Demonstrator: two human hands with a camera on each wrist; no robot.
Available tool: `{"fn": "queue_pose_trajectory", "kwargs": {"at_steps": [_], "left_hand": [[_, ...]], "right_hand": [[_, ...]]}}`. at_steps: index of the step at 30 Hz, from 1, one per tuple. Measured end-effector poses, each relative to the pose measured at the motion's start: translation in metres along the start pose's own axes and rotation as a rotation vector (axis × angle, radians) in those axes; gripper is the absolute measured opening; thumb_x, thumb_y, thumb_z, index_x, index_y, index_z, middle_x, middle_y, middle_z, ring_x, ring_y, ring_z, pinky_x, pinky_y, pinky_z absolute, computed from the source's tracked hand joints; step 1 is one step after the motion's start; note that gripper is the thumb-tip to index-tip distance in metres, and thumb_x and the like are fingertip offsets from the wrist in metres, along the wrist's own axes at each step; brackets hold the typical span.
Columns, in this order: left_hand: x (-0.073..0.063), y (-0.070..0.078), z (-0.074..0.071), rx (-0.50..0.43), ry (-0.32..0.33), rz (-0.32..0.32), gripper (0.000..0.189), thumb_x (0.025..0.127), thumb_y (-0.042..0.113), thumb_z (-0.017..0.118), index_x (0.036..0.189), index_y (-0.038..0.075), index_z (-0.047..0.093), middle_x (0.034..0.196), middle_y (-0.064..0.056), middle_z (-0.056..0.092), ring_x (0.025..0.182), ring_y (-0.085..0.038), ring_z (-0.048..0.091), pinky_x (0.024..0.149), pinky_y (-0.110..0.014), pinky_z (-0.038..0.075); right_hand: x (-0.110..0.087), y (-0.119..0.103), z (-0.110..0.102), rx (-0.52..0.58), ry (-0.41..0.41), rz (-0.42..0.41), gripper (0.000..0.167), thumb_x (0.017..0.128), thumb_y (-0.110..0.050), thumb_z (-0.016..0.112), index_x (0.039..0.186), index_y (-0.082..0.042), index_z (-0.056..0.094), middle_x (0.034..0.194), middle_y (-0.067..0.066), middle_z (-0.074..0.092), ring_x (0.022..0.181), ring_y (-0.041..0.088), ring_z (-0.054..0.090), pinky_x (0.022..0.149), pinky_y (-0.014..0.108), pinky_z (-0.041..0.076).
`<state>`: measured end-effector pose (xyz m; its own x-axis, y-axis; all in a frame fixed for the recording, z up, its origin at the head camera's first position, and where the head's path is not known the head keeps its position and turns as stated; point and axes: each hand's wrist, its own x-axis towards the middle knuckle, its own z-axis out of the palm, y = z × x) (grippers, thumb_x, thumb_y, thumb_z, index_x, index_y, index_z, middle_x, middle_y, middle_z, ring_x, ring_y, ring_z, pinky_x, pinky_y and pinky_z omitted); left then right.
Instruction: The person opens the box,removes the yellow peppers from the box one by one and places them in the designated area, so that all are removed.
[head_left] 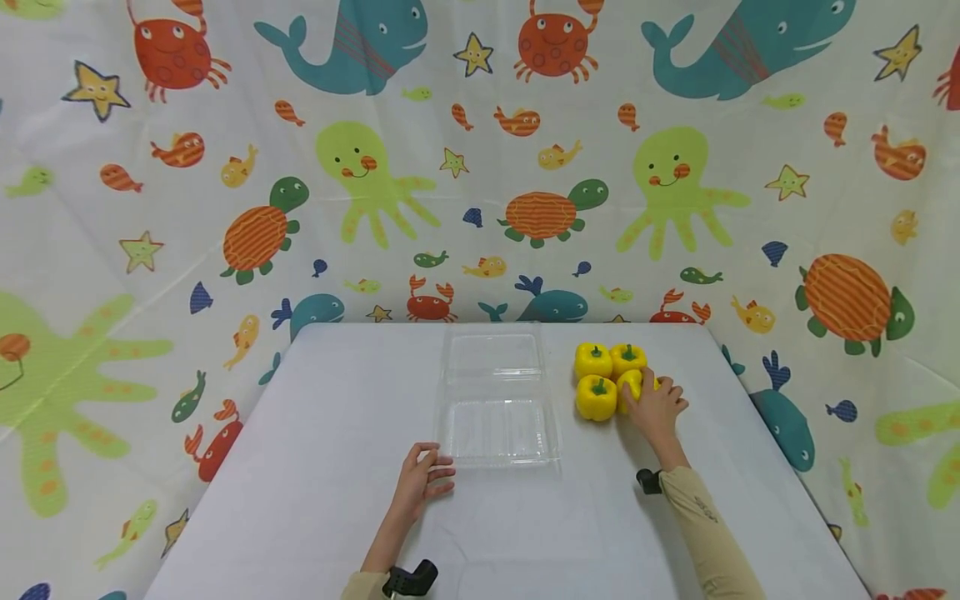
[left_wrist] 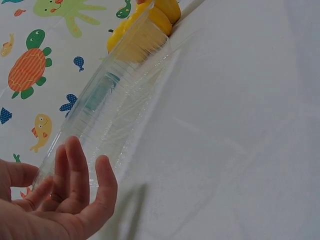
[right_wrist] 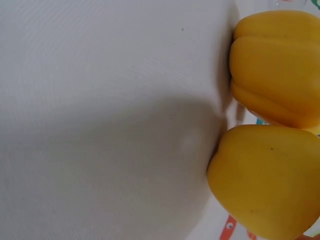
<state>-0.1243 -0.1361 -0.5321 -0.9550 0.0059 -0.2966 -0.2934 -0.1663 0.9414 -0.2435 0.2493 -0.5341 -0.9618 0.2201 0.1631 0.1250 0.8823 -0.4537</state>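
A clear plastic clamshell container (head_left: 495, 462) lies unfolded on the white table, its two halves one behind the other. My left hand (head_left: 424, 482) is at its near left corner; in the left wrist view the thumb and index finger (left_wrist: 40, 195) pinch the rim while the other fingers stick out. To the container's right, several yellow bell peppers stand in a tight cluster, stems up. My right hand (head_left: 654, 408) grips the near right bell pepper (head_left: 628, 385) from above, covering part of it. Beside that one is the near left bell pepper (head_left: 597, 400).
Two more bell peppers (head_left: 592, 361) stand behind, touching the front pair. A white cloth covers the table (head_left: 337, 400). Behind and along both sides hangs a curtain (head_left: 465, 208) printed with sea animals. Each wrist carries a small black camera (head_left: 411, 578).
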Motion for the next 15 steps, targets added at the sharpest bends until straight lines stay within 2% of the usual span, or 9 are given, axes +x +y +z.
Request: {"fn": "queue_pose_trajectory", "kwargs": {"at_steps": [8, 13, 15], "left_hand": [[0.0007, -0.0019, -0.0009, -0.008, -0.003, -0.003, 0.034, 0.096, 0.016, 0.034, 0.122, -0.006, 0.028, 0.091, -0.01, 0.062, 0.077, -0.016, 0.064, 0.068, -0.036, 0.055], [-0.0004, -0.0016, -0.0002, -0.017, -0.015, -0.001, 0.034, 0.096, 0.015, 0.034, 0.123, -0.006, 0.027, 0.085, -0.002, 0.062, 0.075, -0.013, 0.063, 0.068, -0.034, 0.055], [-0.0007, -0.0015, 0.0, -0.019, -0.016, -0.001, 0.034, 0.096, 0.015, 0.034, 0.123, -0.006, 0.028, 0.086, -0.003, 0.062, 0.075, -0.013, 0.063, 0.068, -0.034, 0.055]], "right_hand": [[0.0019, 0.001, 0.0002, -0.004, -0.04, 0.021, 0.059, 0.09, -0.044, 0.039, 0.131, -0.001, 0.028, 0.123, 0.037, 0.029, 0.11, 0.055, 0.025, 0.086, 0.065, 0.017], [0.0029, 0.0031, 0.0006, 0.017, -0.037, 0.008, 0.061, 0.09, -0.047, 0.037, 0.131, -0.002, 0.029, 0.124, 0.037, 0.028, 0.11, 0.055, 0.025, 0.085, 0.067, 0.016], [0.0025, 0.0033, 0.0001, 0.017, -0.038, 0.012, 0.062, 0.09, -0.048, 0.037, 0.131, -0.002, 0.028, 0.124, 0.037, 0.028, 0.11, 0.056, 0.025, 0.085, 0.067, 0.016]]}}
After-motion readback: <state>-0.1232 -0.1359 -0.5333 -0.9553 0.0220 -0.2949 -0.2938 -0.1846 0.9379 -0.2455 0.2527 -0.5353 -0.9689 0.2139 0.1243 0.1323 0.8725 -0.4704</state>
